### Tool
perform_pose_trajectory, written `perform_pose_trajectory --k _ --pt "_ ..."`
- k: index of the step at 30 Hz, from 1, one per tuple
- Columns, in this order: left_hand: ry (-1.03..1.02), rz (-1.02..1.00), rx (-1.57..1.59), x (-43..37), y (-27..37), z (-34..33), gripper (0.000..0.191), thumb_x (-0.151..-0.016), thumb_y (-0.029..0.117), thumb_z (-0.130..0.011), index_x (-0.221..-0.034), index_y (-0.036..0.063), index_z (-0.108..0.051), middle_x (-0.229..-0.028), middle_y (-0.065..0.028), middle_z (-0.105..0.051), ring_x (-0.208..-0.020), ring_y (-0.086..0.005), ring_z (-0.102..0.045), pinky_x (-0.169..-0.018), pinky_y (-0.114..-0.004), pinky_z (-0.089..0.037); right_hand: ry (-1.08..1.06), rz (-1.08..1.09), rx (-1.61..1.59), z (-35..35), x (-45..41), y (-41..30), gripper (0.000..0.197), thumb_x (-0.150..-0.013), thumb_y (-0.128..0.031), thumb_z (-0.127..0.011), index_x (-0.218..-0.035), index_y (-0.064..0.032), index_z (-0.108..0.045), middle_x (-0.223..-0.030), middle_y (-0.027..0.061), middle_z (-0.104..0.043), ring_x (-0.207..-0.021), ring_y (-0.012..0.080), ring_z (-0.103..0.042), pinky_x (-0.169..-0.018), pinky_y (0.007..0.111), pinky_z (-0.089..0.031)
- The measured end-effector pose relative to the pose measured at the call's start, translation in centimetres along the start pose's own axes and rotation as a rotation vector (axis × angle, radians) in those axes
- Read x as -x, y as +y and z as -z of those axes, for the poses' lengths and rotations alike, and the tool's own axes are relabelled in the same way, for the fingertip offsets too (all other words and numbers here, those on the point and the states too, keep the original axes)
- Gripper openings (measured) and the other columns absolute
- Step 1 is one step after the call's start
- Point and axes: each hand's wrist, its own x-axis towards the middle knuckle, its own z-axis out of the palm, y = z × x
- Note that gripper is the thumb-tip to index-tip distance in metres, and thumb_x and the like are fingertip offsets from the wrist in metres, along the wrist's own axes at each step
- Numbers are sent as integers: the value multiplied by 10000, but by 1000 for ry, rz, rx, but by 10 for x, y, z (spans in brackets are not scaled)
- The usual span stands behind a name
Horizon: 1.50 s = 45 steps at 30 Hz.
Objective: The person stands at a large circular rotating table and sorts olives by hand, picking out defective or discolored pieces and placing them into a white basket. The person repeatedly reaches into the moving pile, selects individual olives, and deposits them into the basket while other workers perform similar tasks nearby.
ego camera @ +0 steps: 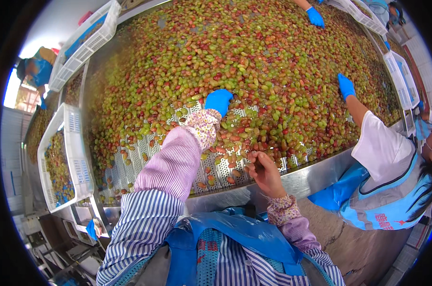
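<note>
My left hand (pixel 219 102), in a blue glove, reaches out over a wide layer of loose green and red oval grapes (pixel 244 71). Its fingers point down among the fruit, and the fingertips are hidden, so I cannot tell whether they hold any. My right hand (pixel 266 174) is bare and hovers near the table's front edge, palm turned inward and fingers curled. Whether a grape sits inside those fingers is unclear. Below both hands lies a ridged, perforated metal sorting table (pixel 139 155), with bare patches showing between scattered grapes.
A white plastic crate (pixel 85 150) holding grapes stands at the left edge; another crate (pixel 105 34) is beyond it. The metal rim (pixel 302 180) runs before me. At right, a co-worker's gloved hand (pixel 345 86) reaches in; another person's gloved hand (pixel 315 17) is at the far side.
</note>
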Motion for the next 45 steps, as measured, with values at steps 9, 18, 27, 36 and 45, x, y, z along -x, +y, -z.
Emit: perform_pose_trajectory --k 9,18,27,36,45 --pt "107 -64 162 123 4 4 153 -912 195 -583 -898 79 -681 -875 -169 -641 -854 -390 -628 -729 -507 -503 219 21 93 13 30 7 229 -1026 -224 -541 -1129 -39 -627 -805 20 -585 -714 134 -566 -600 264 -431" --pt "-43 -124 618 140 59 34 205 -904 173 -686 -1051 33 -659 -1426 -187 -514 -1191 -401 -552 -986 -466 -475 270 757 2151 0 -106 -29 429 -890 -11 -548 -1305 -98 -609 -1204 132 -618 -970 329 -657 -783 424 -551" --pt "-123 -216 424 224 -7 57 146 -833 117 -744 -939 32 -689 -1525 -178 -431 -1395 -396 -407 -1130 -531 -361 -50 587 2144 39 -46 -55 329 -850 -45 -591 -1136 -139 -725 -1258 103 -637 -969 297 -683 -784 390 -566" --pt "158 302 550 303 22 84 147 -900 131 -718 -1001 30 -685 -1312 -141 -619 -1169 -305 -606 -1052 -419 -454 170 1008 2203 0 -155 15 190 -837 -76 -603 -985 -120 -714 -862 83 -646 -658 285 -668 -557 370 -553" --pt "136 507 957 294 44 89 279 -959 107 -647 -1234 67 -656 -1188 -105 -670 -1073 -216 -652 -940 -344 -513 244 808 1761 18 -102 18 134 -898 -122 -672 -1022 -94 -716 -862 99 -608 -767 271 -625 -675 376 -502"
